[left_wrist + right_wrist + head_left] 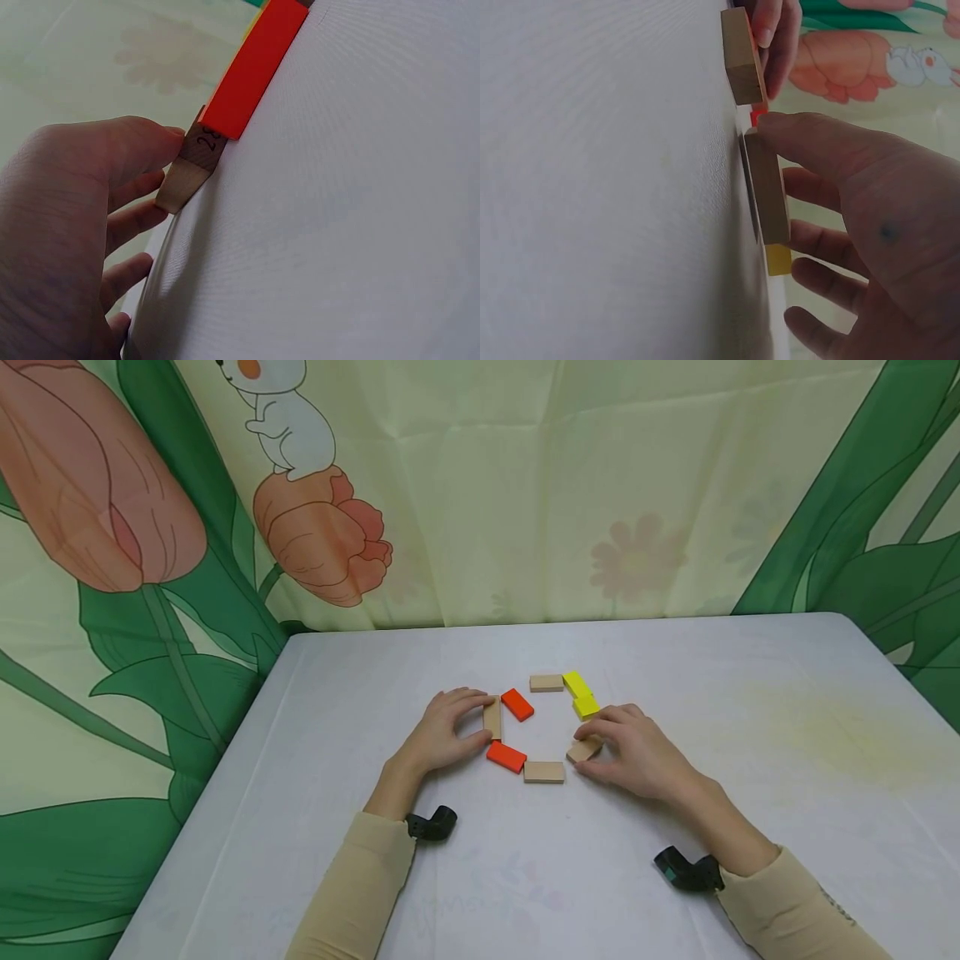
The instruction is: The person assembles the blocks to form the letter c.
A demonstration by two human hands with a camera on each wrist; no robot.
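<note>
Rectangular wooden blocks lie in a rough ring on the white table. My left hand pinches a plain wooden block at the ring's left side, thumb at the near end and a finger at the far end. Dark marks show on this block in the left wrist view. Across the ring, my right hand holds another plain block between thumb and fingers, set at a slant. Two red blocks sit close to the left hand's block. Beyond the right hand lie two yellow blocks.
A plain block lies at the ring's near side, another at its far side. The white cloth-covered table ends at a patterned curtain. Black wrist cameras sit on both forearms.
</note>
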